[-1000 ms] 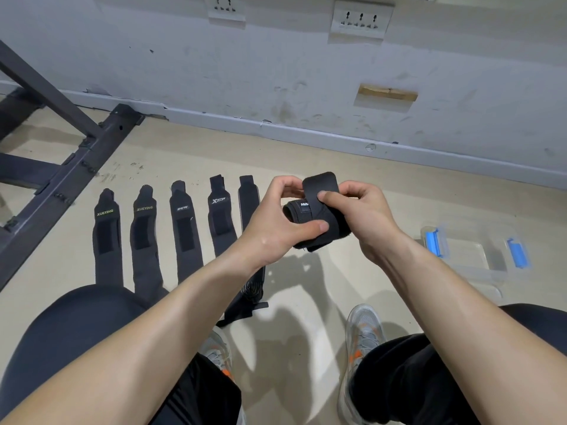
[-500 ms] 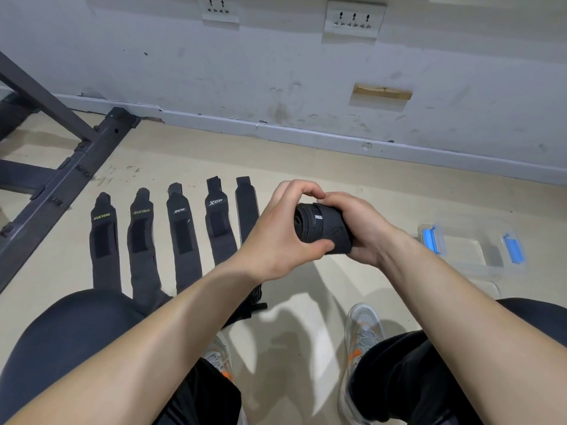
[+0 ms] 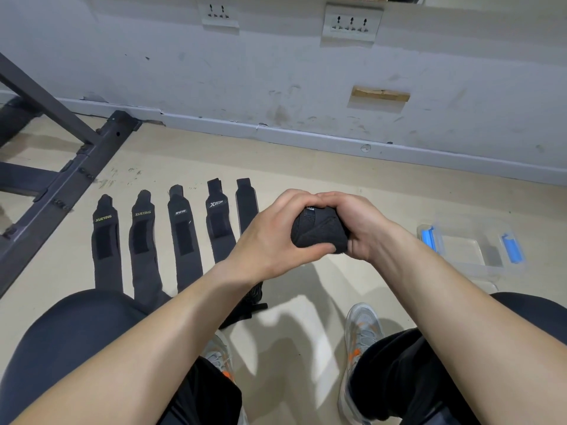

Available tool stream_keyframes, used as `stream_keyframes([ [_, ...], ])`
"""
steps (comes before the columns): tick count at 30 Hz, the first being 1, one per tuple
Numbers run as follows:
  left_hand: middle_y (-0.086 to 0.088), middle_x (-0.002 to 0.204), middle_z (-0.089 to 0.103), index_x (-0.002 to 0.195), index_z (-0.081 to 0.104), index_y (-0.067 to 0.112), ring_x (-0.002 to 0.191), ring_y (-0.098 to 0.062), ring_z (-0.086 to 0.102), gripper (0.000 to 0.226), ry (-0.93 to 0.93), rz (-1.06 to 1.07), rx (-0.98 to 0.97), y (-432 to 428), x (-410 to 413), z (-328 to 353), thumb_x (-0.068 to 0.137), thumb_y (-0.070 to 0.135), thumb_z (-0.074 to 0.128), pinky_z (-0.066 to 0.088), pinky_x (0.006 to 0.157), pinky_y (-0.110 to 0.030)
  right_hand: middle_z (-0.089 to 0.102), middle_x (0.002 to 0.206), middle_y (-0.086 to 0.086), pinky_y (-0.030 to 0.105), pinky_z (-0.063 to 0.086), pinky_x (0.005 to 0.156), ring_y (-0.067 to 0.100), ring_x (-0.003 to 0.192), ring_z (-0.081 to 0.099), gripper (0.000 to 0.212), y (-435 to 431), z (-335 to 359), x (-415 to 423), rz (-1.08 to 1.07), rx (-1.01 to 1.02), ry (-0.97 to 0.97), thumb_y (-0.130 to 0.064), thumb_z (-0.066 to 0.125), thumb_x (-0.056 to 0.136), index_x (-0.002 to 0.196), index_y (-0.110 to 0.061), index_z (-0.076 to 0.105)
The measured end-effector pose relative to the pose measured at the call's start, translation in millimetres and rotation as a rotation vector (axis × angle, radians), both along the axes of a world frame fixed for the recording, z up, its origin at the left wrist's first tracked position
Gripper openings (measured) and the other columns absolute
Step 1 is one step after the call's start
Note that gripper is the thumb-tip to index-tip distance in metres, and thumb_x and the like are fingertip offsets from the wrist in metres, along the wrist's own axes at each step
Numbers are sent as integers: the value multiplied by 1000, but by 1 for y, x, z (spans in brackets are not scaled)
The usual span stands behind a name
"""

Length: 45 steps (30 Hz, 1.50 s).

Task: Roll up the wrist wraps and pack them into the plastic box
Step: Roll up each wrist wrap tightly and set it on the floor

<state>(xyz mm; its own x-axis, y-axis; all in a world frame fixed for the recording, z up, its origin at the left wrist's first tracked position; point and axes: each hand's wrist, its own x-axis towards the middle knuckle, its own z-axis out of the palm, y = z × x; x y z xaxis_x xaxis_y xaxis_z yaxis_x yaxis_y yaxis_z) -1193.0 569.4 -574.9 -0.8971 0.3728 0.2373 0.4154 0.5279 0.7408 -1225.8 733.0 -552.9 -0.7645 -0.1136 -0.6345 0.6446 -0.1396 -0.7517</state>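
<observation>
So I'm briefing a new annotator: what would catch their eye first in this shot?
The left hand and right hand grip a rolled black wrist wrap at mid-frame. Five more wraps lie flat in a row on the floor to the left, and a clear plastic box with blue latches sits to the right.

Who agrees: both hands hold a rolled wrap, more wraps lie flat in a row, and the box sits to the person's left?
Wrong side: the head view shows the box to the person's right. The rest stands: the left hand and right hand hold the rolled wrap, and flat wraps lie in a row.
</observation>
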Motion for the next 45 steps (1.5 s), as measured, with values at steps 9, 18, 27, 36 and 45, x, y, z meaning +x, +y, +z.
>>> stream_keyframes([
  [9, -6, 103, 76, 115, 66, 18, 89, -25, 77, 38, -730, 489, 737, -8, -22, 6, 90, 45, 74, 63, 77, -40, 70, 109, 4, 48, 60, 86, 28, 89, 72, 45, 1, -7, 5, 249, 178, 179, -61, 41, 102, 126, -32, 64],
  [18, -16, 109, 77, 112, 70, 13, 96, -31, 76, 35, -919, 525, 896, -10, -23, 10, 96, 44, 67, 63, 86, -47, 47, 115, -7, 26, 47, 80, 3, 89, 55, 43, -2, -14, 11, 344, 717, 799, -8, 58, 86, 117, -37, 53],
  [27, -13, 105, 78, 111, 74, 13, 91, -31, 77, 41, -1067, 508, 867, -10, -18, 12, 93, 50, 69, 63, 83, -45, 42, 112, -10, 27, 37, 88, 11, 110, 45, 14, -2, -17, 6, 433, 820, 1010, -24, 79, 86, 89, -31, 68],
  [36, -18, 105, 77, 118, 73, 16, 83, -41, 76, 46, -1272, 466, 842, -4, -13, 14, 90, 53, 71, 58, 50, -29, 42, 133, -17, 26, 43, 96, 11, 128, 44, 46, 6, -20, 4, 396, 557, 850, -38, 77, 80, 118, -50, 55],
  [45, -18, 103, 78, 121, 71, 17, 84, -39, 77, 60, -1247, 431, 597, -2, -17, 12, 93, 66, 51, 61, 63, -35, 66, 110, 3, 33, 57, 75, 9, 84, 67, 21, 0, -22, 0, 270, 255, 537, -32, 65, 100, 118, -22, 60],
])
